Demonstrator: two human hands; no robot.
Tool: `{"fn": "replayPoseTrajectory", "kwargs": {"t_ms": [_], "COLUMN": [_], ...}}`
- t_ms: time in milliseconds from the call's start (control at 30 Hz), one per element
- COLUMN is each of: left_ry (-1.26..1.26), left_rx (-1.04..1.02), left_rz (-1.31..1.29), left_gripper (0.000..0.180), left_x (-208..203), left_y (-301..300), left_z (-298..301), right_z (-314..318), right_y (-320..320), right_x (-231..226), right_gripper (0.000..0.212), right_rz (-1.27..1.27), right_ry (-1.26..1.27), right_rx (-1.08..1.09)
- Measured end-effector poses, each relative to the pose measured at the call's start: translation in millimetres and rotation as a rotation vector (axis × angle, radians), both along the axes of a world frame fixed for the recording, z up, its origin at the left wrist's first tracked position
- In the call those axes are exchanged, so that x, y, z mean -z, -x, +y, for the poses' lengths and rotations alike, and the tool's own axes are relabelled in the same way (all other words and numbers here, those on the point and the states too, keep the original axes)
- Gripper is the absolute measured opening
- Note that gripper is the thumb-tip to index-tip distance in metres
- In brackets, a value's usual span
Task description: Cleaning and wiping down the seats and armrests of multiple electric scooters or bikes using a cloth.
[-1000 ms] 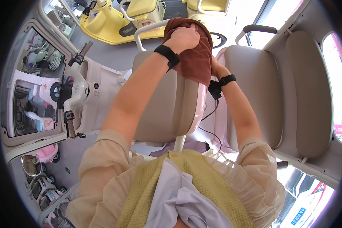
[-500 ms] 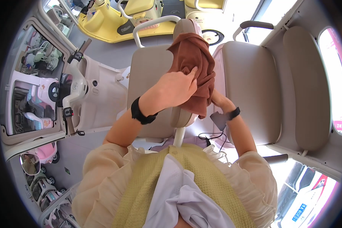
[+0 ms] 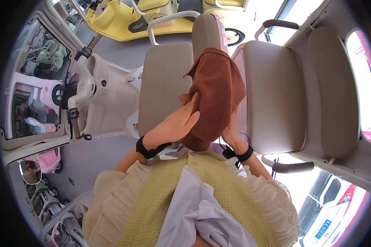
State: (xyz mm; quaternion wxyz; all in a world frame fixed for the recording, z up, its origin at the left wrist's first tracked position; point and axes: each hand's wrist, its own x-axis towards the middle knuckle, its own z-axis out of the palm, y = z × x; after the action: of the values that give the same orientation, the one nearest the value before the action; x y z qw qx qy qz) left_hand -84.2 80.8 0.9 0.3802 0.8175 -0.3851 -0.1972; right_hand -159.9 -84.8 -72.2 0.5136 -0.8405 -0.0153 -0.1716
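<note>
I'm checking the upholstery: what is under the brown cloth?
Under the cloth is a padded backrest. Its far end shows bare beyond the cloth; the nearer part is mostly covered, so its surface there cannot be seen.

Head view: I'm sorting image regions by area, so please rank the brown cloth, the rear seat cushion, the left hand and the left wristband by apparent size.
Largest to smallest:
1. Rear seat cushion
2. Brown cloth
3. Left hand
4. Left wristband
</note>
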Motion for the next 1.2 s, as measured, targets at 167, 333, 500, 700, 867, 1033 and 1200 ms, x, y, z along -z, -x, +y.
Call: {"fn": "replayPoseTrajectory", "kwargs": {"t_ms": [167,333,500,700,867,1033,1200], "left_ry": [0.14,0.27,0.282,0.063,0.201,0.256,0.292], "left_rx": [-0.104,-0.272,-0.347,-0.157,-0.125,-0.287,-0.273], "left_rz": [0.287,0.201,0.227,0.248,0.379,0.636,0.57], "left_gripper": [0.044,0.042,0.037,0.037,0.033,0.032,0.032], "left_x": [20,43,66,70,87,114,126], "left_y": [-21,-42,-45,-16,-9,-30,-47], "left_z": [-17,-46,-41,-5,0,-19,-37], "right_z": [-20,-33,-30,-8,-4,-15,-26], "right_y": [-36,-77,-84,-44,-45,-84,-115], "right_x": [-8,-48,-57,-70,-74,-77,-85], "right_gripper": [0.042,0.032,0.021,0.022,0.022,0.018,0.019], "right_rz": [-0.169,-0.12,-0.19,-0.226,-0.26,-0.241,-0.141], "right_ry": [0.134,0.282,0.412,0.578,0.665,0.669,0.724], "right_rx": [0.076,0.092,0.122,0.075,-0.006,-0.104,-0.211]}}
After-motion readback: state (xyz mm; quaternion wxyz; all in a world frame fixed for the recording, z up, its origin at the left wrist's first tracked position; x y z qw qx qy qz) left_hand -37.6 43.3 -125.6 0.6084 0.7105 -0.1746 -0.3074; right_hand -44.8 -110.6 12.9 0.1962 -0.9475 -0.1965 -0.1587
